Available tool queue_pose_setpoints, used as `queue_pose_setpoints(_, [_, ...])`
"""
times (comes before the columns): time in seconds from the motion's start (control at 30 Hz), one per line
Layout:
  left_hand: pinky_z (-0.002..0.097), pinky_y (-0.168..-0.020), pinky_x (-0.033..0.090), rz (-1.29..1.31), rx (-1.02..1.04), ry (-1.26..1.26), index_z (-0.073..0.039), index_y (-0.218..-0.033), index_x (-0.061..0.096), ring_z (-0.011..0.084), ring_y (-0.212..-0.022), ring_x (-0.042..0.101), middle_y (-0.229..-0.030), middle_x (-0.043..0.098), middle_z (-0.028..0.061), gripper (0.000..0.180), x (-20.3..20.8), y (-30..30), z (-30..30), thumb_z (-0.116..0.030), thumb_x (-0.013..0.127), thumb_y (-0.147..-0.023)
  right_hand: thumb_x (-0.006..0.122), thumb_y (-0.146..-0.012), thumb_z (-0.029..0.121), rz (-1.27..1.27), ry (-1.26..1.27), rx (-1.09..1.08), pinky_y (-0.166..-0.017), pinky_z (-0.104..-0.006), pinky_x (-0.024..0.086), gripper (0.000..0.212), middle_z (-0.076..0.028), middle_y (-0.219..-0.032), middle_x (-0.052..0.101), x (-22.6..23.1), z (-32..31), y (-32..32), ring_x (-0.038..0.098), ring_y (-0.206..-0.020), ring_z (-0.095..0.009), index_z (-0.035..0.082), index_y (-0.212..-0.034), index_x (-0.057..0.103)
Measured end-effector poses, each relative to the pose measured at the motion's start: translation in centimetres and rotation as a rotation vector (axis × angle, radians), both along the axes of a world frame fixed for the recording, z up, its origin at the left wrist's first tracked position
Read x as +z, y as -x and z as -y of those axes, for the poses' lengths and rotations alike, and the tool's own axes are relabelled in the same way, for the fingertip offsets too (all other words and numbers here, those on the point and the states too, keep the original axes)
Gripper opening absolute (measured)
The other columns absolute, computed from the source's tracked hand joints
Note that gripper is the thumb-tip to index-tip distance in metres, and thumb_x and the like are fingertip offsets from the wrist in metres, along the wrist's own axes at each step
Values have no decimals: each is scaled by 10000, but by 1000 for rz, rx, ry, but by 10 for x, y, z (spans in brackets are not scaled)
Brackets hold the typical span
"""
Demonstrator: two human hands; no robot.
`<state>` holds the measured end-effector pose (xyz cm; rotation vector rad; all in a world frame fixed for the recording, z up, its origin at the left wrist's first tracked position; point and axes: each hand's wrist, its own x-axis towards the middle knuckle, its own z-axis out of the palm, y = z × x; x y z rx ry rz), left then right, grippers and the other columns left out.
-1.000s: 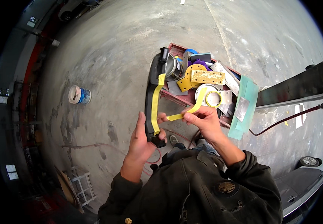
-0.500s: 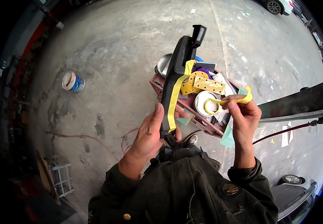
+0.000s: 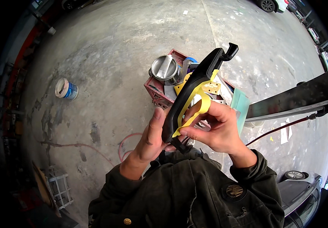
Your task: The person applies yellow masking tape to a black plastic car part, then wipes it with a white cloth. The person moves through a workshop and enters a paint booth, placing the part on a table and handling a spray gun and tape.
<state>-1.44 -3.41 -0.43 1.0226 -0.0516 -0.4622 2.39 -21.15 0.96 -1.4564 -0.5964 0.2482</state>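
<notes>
A long black plastic car part (image 3: 188,88) with a hooked upper end is held up, tilted to the right, in front of my body. My left hand (image 3: 149,138) grips its lower end, thumb on the near side. Yellow masking tape (image 3: 204,104) runs along its right edge and loops away from it near the middle. My right hand (image 3: 223,127) pinches the tape between thumb and fingers against the part's lower end. The right index finger is partly behind the tape.
Below the part stands a red cart (image 3: 154,91) with a metal can (image 3: 165,69), yellow sanding pads (image 3: 212,88) and green sheets (image 3: 240,108). A bucket (image 3: 71,92) stands left on the floor. A dark steel beam (image 3: 285,104) and red hose (image 3: 278,132) lie right.
My right hand has moved left with the tape, from beside the part onto its lower end. The part has tilted further right, and its tape strip now bows outward.
</notes>
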Motion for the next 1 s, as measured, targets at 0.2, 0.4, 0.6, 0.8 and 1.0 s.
queue_pose_setpoints(0.2, [184,-519,344,14,-73,13,-40,-1298,402,46,-700,455,-852,496,8,625,1,1,-5,-280,621,-764,738,-756,-1,18,-37,-5,-646,-223,491,197,-12,-743,657,-2,-3,1,637,-691,-83,24,-924,639])
queue_pose_setpoints(0.4, [190,-606,387,35,-32,35,-14,-1324,378,48,-734,460,-880,488,-3,660,0,4,-2,-90,604,-708,739,-748,-14,77,-14,-23,-640,-224,493,193,-12,-748,651,-3,-4,4,638,-695,-87,22,-906,633])
queue_pose_setpoints(0.6, [196,-514,357,-18,-101,38,-41,-1327,385,53,-606,437,-803,495,9,632,-3,6,-7,-58,563,-721,742,-740,-14,64,-38,-10,-637,-226,495,198,-14,-749,649,-3,-3,6,641,-694,-92,23,-903,636])
queue_pose_setpoints(0.8, [198,-497,355,10,-87,29,-39,-1341,373,58,-597,431,-824,498,30,654,-3,9,-4,-44,538,-709,734,-741,-16,129,35,-49,-604,-227,491,175,-17,-748,647,3,-2,7,639,-687,-94,26,-890,653])
queue_pose_setpoints(1.0, [205,-522,375,68,-96,58,-30,-1358,356,64,-630,441,-1010,509,61,698,-6,9,-1,-34,518,-679,773,-701,-28,181,110,-124,-578,-212,489,166,-49,-781,671,11,-3,10,616,-649,-81,-2,-829,670])
